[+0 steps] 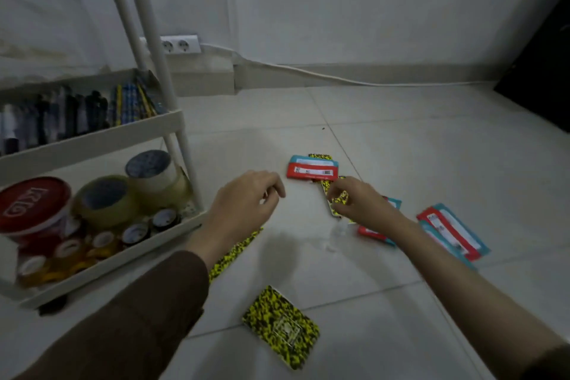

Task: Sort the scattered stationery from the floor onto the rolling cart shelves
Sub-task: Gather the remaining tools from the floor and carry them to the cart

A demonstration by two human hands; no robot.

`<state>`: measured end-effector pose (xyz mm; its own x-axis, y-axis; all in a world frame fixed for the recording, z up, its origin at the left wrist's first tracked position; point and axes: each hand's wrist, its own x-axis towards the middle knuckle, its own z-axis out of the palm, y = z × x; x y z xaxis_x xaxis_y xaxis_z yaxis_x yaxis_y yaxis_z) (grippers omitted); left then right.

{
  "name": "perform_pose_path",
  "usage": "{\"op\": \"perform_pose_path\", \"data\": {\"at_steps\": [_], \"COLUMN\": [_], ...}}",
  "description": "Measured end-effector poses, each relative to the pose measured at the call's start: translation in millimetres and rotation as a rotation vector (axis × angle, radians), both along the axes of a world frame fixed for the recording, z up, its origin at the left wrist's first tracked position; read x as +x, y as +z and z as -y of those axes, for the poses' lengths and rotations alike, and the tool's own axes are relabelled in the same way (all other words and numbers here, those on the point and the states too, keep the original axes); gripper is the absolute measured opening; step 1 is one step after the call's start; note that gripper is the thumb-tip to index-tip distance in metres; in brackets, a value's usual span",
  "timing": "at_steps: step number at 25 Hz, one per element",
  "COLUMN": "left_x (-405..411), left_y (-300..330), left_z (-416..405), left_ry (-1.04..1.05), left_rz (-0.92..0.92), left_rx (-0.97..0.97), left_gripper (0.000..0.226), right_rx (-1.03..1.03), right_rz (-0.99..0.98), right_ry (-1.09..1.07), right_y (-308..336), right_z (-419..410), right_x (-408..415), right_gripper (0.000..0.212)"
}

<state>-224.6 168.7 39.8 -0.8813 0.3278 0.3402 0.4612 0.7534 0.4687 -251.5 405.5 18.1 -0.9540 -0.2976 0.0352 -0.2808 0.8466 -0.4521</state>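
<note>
A brown sleeve (123,324) fills the near left of the view, and ahead of it the left hand (246,199) hovers over the tiled floor (401,139) with its fingers loosely curled, holding nothing. The bare right forearm reaches in from the near right; the right hand (354,200) pinches a yellow-and-black patterned packet (337,202) by its edge, fingers curled round it.

Largest of the rest is the white rolling cart (101,139) at the left. Its upper visible shelf holds a row of pens and pencils (77,114) lying side by side. The shelf below carries a red-lidded tub (32,203), two big rolls of clear packing tape (108,197), and a cluster of small tape rolls (101,241) towards its front edge.

On the floor, stationery lies scattered: a yellow-and-black packet (280,327) nearest the camera, another long one (237,248) partly hidden under the left forearm, a red-and-teal packet (313,168) just beyond the hands, two more red-and-teal packets (453,233) at the right — overlapping — and one (374,233) partly under the right wrist.

A double wall socket (175,45) sits behind the cart poles, with a white cable (308,72) running along the skirting.
</note>
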Motion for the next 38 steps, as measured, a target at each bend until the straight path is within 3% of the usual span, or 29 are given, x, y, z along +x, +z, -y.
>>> {"op": "perform_pose_path", "data": {"at_steps": [3, 7, 13, 17, 20, 22, 27, 31, 35, 38], "left_x": [-2.5, -3.3, -1.1, -0.6, -0.5, 2.5, 16.2, 21.6, 30.8, 41.6], "left_y": [-39.1, -64.4, -77.2, -85.8, -81.7, -69.8, -15.0, 48.5, 116.4, 167.8], "left_z": [-3.0, -2.1, 3.1, 12.8, 15.0, 16.6, 40.4, 75.1, 112.3, 141.0], "left_ry": [-0.032, 0.028, -0.018, -0.027, -0.023, -0.012, 0.051, 0.153, 0.206, 0.204], "left_rz": [0.21, 0.349, 0.442, 0.485, 0.459, 0.484, 0.241, -0.018, -0.325, -0.447], "left_rx": [-0.052, -0.009, 0.005, 0.072, 0.095, 0.238, 0.621, 0.815, 0.83, 0.802], "left_gripper": [0.02, 0.021, 0.02, 0.021, 0.043, 0.049, 0.027, 0.024, 0.021, 0.012], "right_rx": [0.031, -0.045, -0.149, -0.338, -0.474, -0.539, -0.682, -0.809, -0.78, -0.871], "right_rz": [0.134, 0.19, 0.161, 0.133, 0.086, 0.029, -0.089, -0.04, -0.062, -0.11], "right_ry": [-0.168, -0.251, -0.348, -0.21, -0.027, 0.067, 0.236, 0.412, 0.62, 0.713], "right_y": [-54.4, -86.7, -97.8, -73.0, -35.8, -8.4, 70.6, 131.7, 187.0, 241.3], "right_z": [-25.8, -25.4, -3.0, 23.3, 56.7, 79.3, 129.1, 174.1, 227.8, 265.8], "right_x": [7.0, 8.4, 6.6, 9.7, 5.4, 2.6, -4.2, -6.7, 5.1, 18.2], "right_gripper": [0.037, 0.053, 0.013, 0.015, 0.019, 0.018, 0.019, 0.027, 0.029, 0.024]}}
